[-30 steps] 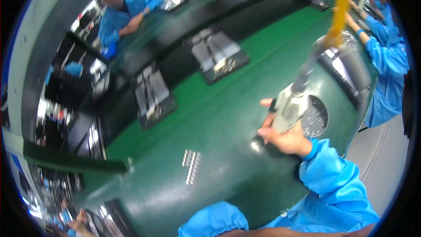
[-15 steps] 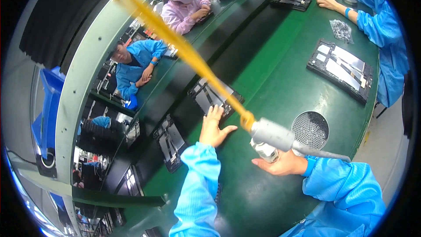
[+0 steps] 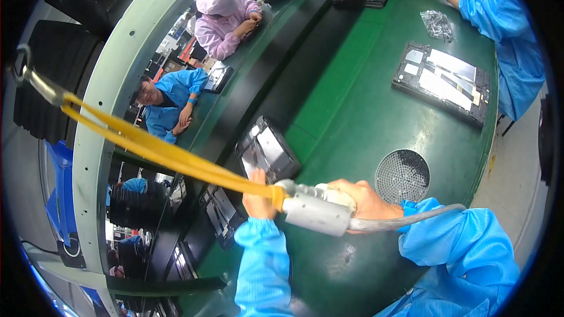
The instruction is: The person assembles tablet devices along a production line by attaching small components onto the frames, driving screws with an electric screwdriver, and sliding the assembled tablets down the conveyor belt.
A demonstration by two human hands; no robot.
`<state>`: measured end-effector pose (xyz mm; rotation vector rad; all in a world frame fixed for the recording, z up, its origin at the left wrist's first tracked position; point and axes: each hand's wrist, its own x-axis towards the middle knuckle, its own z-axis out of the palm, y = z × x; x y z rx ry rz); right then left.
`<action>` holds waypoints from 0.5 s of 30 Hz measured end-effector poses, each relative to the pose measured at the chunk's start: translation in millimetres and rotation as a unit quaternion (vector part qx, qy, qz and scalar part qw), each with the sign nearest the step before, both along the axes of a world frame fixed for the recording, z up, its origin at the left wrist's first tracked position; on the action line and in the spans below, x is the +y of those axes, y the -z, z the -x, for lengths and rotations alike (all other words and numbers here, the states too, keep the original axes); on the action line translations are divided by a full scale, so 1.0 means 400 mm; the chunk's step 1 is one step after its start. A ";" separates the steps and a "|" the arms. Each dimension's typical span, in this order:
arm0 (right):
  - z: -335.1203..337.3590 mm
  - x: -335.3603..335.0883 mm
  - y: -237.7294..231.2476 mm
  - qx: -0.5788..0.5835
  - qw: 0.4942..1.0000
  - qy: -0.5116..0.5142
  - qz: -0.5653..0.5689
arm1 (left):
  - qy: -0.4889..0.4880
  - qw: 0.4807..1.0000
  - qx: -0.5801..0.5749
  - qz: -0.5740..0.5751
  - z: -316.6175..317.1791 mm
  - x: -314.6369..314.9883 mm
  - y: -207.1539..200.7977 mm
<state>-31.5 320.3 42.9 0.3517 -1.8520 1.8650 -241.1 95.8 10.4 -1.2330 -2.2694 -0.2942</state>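
Note:
My right hand (image 3: 367,199) is closed around an electric screwdriver (image 3: 317,214) with a grey body, its grey cable trailing right. A yellow elastic strap (image 3: 170,155) holds the tool's end and runs up left to a metal hook (image 3: 38,79). Beyond it lies an opened black tablet-like device (image 3: 270,149) with silver panels inside. My left hand (image 3: 258,199) grips this device's near edge, its fingertips at the rim; the strap and tool hide part of the hand. A second such device (image 3: 220,214) lies just left of that hand.
Right of the screwdriver stands a round perforated tray (image 3: 402,176) of small dark parts. Farther off on the green table (image 3: 329,270) lie another opened device (image 3: 443,82) and a bag of small parts (image 3: 437,25). A co-worker's blue sleeve (image 3: 499,17) reaches in; a pale green post (image 3: 88,158) rises left.
My left hand, spread beside the device before, now grips its edge. The device has turned and come nearer. My right hand has brought the screwdriver left, and the strap now slants lower.

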 end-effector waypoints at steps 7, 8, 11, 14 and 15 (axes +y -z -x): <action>0.002 0.027 -0.051 -0.068 0.980 -0.037 0.181 | -0.033 0.995 -0.091 0.038 -0.523 -0.025 -0.081; 0.004 0.058 -0.029 -0.146 0.976 -0.113 0.116 | -0.025 0.994 -0.105 0.011 -0.584 -0.026 -0.067; 0.017 0.076 -0.035 -0.123 0.955 -0.244 0.116 | 0.013 0.981 -0.192 -0.022 -0.705 -0.022 -0.037; 0.030 0.095 -0.036 -0.091 0.951 -0.294 0.027 | 0.022 0.949 -0.310 -0.041 -0.728 -0.045 -0.057; 0.025 0.101 -0.027 -0.082 0.944 -0.321 0.015 | 0.002 0.929 -0.333 -0.159 -0.713 -0.062 -0.024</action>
